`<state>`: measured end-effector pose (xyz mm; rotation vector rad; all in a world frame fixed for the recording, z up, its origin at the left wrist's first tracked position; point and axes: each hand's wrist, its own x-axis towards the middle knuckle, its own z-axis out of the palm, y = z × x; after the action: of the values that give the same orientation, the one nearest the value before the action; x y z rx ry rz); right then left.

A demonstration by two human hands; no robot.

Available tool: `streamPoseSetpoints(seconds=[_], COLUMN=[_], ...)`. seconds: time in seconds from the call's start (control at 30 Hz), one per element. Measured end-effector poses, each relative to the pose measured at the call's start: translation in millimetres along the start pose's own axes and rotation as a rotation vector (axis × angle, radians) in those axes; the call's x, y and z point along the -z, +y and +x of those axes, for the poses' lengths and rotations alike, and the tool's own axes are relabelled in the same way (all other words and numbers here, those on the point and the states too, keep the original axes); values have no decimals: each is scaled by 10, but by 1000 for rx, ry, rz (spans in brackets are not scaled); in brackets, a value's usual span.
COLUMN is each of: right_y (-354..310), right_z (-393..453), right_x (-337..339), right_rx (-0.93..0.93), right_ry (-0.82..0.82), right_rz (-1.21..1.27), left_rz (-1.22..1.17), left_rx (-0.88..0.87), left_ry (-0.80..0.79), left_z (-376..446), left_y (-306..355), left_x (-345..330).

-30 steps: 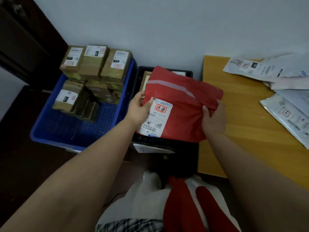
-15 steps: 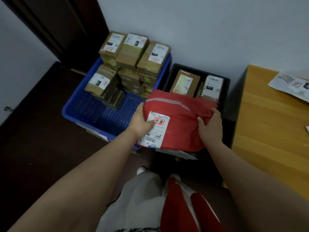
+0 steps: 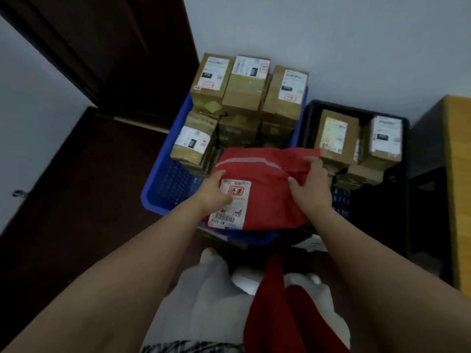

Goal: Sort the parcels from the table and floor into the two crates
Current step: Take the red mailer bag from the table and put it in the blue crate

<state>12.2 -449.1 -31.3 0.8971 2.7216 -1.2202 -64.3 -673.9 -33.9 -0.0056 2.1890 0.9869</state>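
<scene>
left hand: (image 3: 215, 193) grips the left edge of the red parcel (image 3: 267, 197), thumb on top by the white label (image 3: 230, 203), fingers underneath
right hand: (image 3: 312, 186) pinches the parcel's right side, fingers curled into the bunched red plastic near its far right corner
red parcel: soft mailer bag, held flat-ish between both hands, over the near right corner of the blue crate (image 3: 163, 179) and across the seam to the black crate (image 3: 397, 174); can't tell if it touches either rim
blue crate: on the floor (image 3: 76, 200), left of the black one, sides touching or just beside; cardboard boxes (image 3: 248, 93) stacked along its far edge and left side, top row above the rim; near left part shows bare mesh bottom
black crate: against the wall, holds two upright boxes (image 3: 336, 135) at its far edge, more lying low behind the right hand
table: (image 3: 458, 174) wooden edge only, at the right, just beside the black crate
floor: dark; dark door (image 3: 114, 52) at the far left
</scene>
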Motion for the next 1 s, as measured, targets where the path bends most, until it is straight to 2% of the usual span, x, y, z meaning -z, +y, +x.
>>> streamPoseSetpoints(seconds=[0.2, 0.3, 0.43, 0.7, 1.0], right_y=[-308, -295, -247, 161, 844], right_z=[-248, -267, -124, 367, 794], right_x=[-798, -904, -1060, -1654, -2456], right_rx=[-167, -187, -108, -67, -172], right_ry=[-293, -331, -357, -458, -698], right_rz=[-139, -239, -395, -603, -617], left_rz=[244, 310, 437, 600, 775], left_rx=[55, 24, 18, -50, -36], left_ry=[-181, -257, -330, -400, -454], left_z=[233, 395, 651, 1413, 2164], left_y=[-499, -565, -703, -1117, -1693], left_x=[652, 708, 720, 417, -168])
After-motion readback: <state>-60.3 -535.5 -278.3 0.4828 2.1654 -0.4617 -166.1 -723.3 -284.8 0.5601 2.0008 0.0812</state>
